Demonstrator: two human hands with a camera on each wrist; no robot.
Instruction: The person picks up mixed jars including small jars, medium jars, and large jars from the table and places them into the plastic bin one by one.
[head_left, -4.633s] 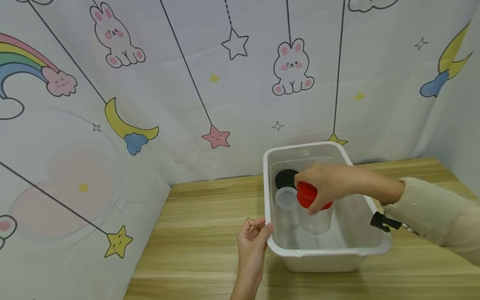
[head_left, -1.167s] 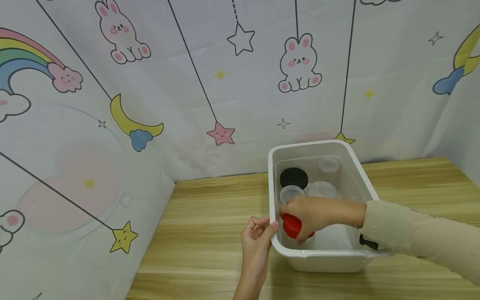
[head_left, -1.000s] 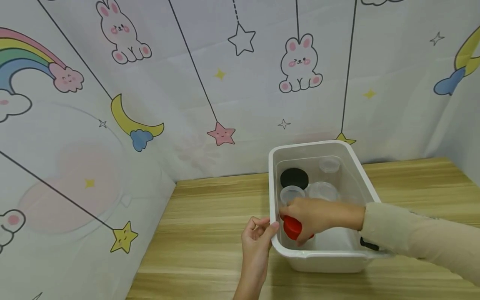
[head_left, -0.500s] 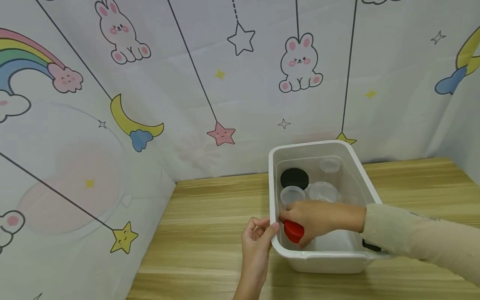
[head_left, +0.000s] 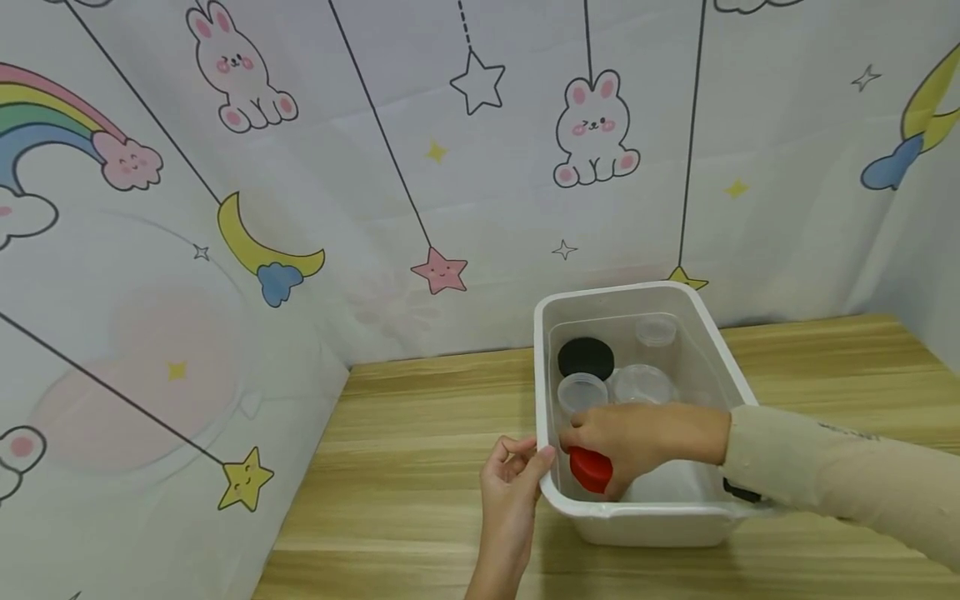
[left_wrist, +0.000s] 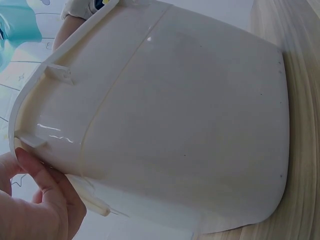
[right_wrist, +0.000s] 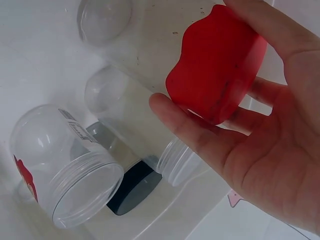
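Note:
In the head view my right hand reaches into a white plastic tub and grips a red lid near the tub's front left corner. The right wrist view shows the lid's wavy edge, with fingers and thumb round it and a clear jar body under it. My left hand pinches the tub's left rim between thumb and fingers, outside the wall. Behind the right hand stand an open clear jar and a black-lidded jar. The lower part of the red-lidded jar is hidden in the head view.
Another clear jar stands mid-tub and a smaller clear container is at its back right. The tub rests on a wood-grain table. A cartoon-print curtain hangs behind and along the left.
Since the oldest frame, the right hand has brought the red-lidded jar from mid-tub to the front left corner. Lately that hand has shifted only slightly nearer. The left hand keeps its hold.

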